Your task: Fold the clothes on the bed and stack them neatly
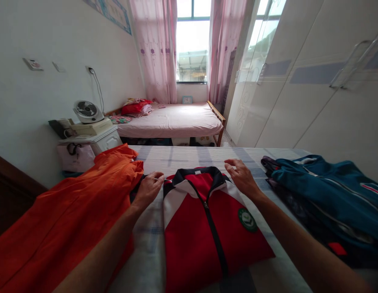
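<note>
A folded red-and-white zip-front jacket with a dark collar point(207, 219) is laid on the checked bedsheet point(152, 252), its long axis running straight away from the body. Its far left shoulder is pinched by the left hand point(148, 189); the right hand point(242, 176), fingers loosely spread, is rested at the right shoulder, equally near.

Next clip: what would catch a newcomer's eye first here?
A red jacket with a dark zip lies centred on the striped bed, the left hand and right hand at its collar. An orange garment sprawls to its left and a teal jacket to its right.
</note>
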`<state>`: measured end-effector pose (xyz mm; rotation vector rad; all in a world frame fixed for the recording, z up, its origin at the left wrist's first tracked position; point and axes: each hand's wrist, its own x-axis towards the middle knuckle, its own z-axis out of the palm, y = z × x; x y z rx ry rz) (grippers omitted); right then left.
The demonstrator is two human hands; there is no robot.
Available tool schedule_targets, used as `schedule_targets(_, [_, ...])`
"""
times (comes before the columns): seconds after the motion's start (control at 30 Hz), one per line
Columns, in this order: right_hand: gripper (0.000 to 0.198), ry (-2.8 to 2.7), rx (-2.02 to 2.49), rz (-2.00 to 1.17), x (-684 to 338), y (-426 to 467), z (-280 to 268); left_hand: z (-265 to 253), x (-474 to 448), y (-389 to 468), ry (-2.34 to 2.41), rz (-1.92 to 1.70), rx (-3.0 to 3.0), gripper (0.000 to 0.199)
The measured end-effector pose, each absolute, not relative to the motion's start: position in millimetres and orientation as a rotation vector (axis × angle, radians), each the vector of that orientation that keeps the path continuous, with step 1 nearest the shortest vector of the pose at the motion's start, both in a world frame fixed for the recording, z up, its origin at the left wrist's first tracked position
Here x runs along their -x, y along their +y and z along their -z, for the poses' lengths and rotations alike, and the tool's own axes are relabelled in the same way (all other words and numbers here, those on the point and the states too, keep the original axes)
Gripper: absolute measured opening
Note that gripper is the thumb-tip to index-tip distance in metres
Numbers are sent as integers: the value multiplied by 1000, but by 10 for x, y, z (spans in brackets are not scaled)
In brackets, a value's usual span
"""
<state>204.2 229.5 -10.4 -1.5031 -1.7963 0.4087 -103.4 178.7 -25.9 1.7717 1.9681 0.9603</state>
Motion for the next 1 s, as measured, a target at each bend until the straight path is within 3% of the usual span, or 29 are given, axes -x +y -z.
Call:
schedule_targets(0.33, [33,-1761,1488,-423,-2198,1687,216,353,952,1794,1930,-852,-1991,23])
schedule_targets(0.53, [40,-1977,1263,-165,-2127,1335,40,120,700,1429,2019,-1047,-2277,41])
schedule_targets(0.67, [55,-2164,1279,-65,-2057,1411,17,17,463,1304,1779,-829,-2653,48])
schedule_targets(0.87, [21,-2304,1436,-4,-1967,1592,167,175,438,1332,1898,-744,-2644,17])
schedule_targets(1.0, [26,-2386,1403,-1,-2011,1461,225,265,475,1170,1848,-734,-2710,19])
